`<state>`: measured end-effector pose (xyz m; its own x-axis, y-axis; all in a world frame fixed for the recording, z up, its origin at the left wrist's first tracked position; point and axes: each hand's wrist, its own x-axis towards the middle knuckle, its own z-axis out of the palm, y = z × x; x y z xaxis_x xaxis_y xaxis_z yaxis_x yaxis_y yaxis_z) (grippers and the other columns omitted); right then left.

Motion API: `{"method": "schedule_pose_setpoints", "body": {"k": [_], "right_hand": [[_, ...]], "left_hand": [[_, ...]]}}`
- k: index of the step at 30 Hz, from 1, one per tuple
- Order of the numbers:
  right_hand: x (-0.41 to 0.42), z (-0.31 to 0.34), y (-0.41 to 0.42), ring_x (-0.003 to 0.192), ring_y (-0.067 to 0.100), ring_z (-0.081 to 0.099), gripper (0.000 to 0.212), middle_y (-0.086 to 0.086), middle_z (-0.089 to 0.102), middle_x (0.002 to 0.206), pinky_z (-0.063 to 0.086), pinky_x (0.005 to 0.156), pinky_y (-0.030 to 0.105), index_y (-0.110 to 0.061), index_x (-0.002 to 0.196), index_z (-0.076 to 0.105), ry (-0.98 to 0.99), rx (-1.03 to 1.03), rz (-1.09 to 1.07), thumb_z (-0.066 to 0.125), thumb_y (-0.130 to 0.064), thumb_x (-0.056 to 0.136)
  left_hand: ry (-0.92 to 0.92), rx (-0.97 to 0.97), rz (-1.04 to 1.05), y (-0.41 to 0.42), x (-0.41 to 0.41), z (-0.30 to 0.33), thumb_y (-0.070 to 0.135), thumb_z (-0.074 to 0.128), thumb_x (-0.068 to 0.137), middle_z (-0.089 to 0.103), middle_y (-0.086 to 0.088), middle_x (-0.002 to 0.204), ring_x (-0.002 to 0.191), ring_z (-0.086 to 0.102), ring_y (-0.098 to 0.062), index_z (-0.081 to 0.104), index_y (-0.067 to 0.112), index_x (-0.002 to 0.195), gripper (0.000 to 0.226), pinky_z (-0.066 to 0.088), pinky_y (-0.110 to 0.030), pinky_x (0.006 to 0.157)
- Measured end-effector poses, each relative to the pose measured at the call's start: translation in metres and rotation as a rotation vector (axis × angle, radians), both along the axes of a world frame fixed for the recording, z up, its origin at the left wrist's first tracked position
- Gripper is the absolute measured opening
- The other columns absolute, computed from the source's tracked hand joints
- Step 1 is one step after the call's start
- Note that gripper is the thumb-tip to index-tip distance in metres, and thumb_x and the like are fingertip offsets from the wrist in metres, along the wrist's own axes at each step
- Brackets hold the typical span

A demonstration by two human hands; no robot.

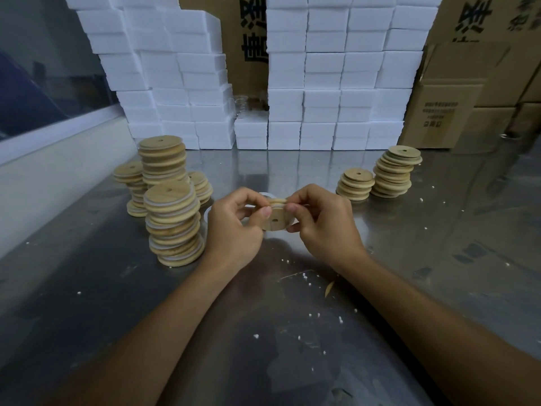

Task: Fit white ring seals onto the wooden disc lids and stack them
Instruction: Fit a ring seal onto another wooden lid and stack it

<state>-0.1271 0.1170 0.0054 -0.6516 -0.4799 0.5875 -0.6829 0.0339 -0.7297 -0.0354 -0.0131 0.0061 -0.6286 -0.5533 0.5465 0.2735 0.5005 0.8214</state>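
I hold one wooden disc lid (276, 219) with a centre hole above the steel table, tilted toward me. My left hand (234, 224) pinches its left edge and my right hand (322, 221) pinches its right edge, fingertips on a white ring seal (278, 204) along the lid's rim. Loose white rings (268, 195) lie on the table behind my hands. Tall stacks of sealed lids (172, 227) stand at the left. Two shorter stacks of plain lids (393, 174) stand at the right.
A wall of white foam boxes (292, 83) lines the back of the steel table (263, 332). Brown cartons (468, 98) stand at the back right. White crumbs dot the tabletop. A pale ledge (58, 177) runs along the left.
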Motion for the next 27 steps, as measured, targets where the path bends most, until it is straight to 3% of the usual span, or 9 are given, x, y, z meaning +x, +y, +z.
{"method": "schedule_pose_setpoints", "body": {"k": [4,6,11,14,18,21,27], "right_hand": [[0.000,0.000,0.001,0.076,0.016,0.071,0.003,-0.001,0.072,0.082,0.060,0.064,0.044,-0.012,0.088,0.069,0.035,-0.022,0.028,0.070,-0.009,0.089],[0.001,-0.001,0.000,0.081,0.013,0.072,0.004,-0.004,0.073,0.086,0.061,0.067,0.040,-0.013,0.089,0.069,-0.017,-0.033,0.038,0.072,-0.010,0.088],[-0.003,0.000,0.002,0.074,0.019,0.073,0.009,0.001,0.073,0.082,0.062,0.066,0.036,-0.014,0.082,0.069,-0.141,-0.106,0.024,0.071,-0.008,0.089],[0.000,0.000,0.003,0.073,0.011,0.072,0.003,-0.007,0.072,0.082,0.062,0.065,0.034,-0.010,0.088,0.070,-0.044,-0.085,0.012,0.072,-0.012,0.089],[0.003,0.000,0.003,0.072,0.002,0.069,0.005,-0.015,0.070,0.084,0.055,0.063,0.017,-0.010,0.094,0.072,0.118,-0.034,-0.004,0.069,-0.015,0.092],[0.003,0.002,0.006,0.070,0.003,0.067,0.006,-0.014,0.070,0.083,0.049,0.062,0.011,-0.012,0.094,0.071,0.182,-0.003,-0.036,0.068,-0.017,0.092],[0.006,0.003,0.004,0.077,0.011,0.069,0.009,0.000,0.073,0.091,0.055,0.060,0.028,-0.009,0.097,0.070,0.343,0.010,-0.108,0.065,-0.016,0.094]], "left_hand": [[0.004,0.093,0.011,0.001,0.001,0.000,-0.002,0.070,0.082,0.072,0.006,0.079,0.078,0.072,-0.018,0.064,0.030,0.068,0.035,0.060,-0.049,0.073],[0.011,0.171,0.016,0.002,0.001,0.002,-0.002,0.069,0.083,0.073,0.003,0.079,0.079,0.073,-0.020,0.065,0.029,0.067,0.035,0.060,-0.053,0.071],[0.015,0.202,0.008,0.005,0.001,0.009,-0.001,0.069,0.084,0.071,0.009,0.075,0.077,0.072,-0.017,0.065,0.032,0.066,0.038,0.061,-0.048,0.063],[-0.003,0.201,0.005,0.005,0.002,0.010,-0.002,0.068,0.085,0.069,0.007,0.074,0.073,0.072,-0.018,0.062,0.025,0.069,0.031,0.061,-0.044,0.057],[-0.022,0.139,0.020,0.001,0.003,0.008,-0.001,0.067,0.085,0.068,-0.009,0.083,0.074,0.072,-0.026,0.061,0.021,0.072,0.027,0.061,-0.046,0.054],[-0.042,0.089,0.021,0.004,0.002,0.007,0.002,0.068,0.085,0.068,-0.006,0.082,0.073,0.072,-0.028,0.060,0.025,0.072,0.027,0.060,-0.046,0.053],[0.013,0.085,-0.011,0.008,0.003,0.006,0.014,0.071,0.086,0.069,0.006,0.080,0.075,0.072,-0.021,0.063,0.036,0.072,0.027,0.061,-0.046,0.055]]}}
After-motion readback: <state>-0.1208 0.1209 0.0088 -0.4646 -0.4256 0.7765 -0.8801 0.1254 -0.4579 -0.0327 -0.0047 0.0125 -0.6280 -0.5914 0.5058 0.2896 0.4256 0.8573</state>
